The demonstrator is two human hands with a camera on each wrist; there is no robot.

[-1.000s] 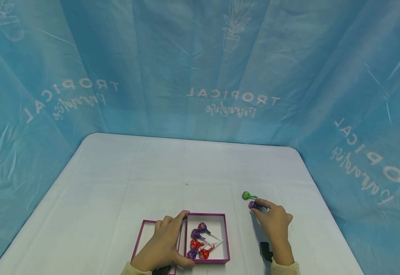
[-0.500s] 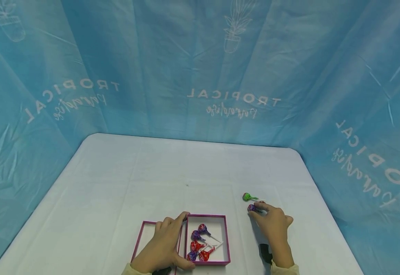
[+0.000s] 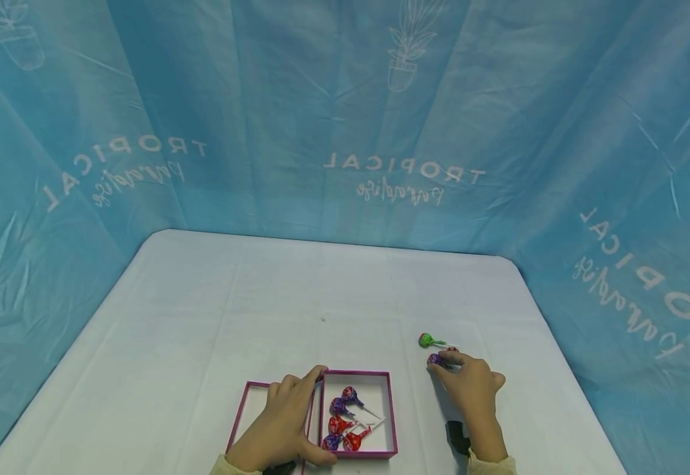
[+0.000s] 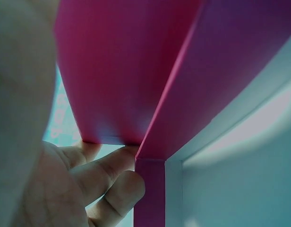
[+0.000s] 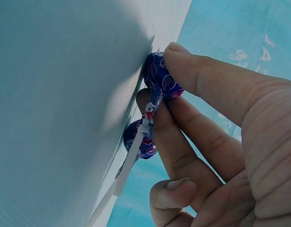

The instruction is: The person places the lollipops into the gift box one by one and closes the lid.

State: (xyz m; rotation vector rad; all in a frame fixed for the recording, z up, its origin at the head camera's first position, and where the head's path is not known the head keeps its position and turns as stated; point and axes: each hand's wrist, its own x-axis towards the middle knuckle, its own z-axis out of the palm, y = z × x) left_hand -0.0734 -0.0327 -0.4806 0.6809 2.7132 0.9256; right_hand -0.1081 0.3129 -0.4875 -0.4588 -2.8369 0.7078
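Where the right hand [image 3: 472, 384] pinches, a purple lollipop [image 5: 157, 75] sits.

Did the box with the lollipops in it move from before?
No. Measured against the tiny dark spot on the white tablecloth, the box is in the same place.

Blue sheeting [image 3: 285, 218] with mirrored TROPICAL lettering [image 3: 404, 166] hangs from nine o'clock through twelve to three around the white table [image 3: 274, 284]; potted-plant drawings [image 3: 402, 74] show at ten and just past twelve.
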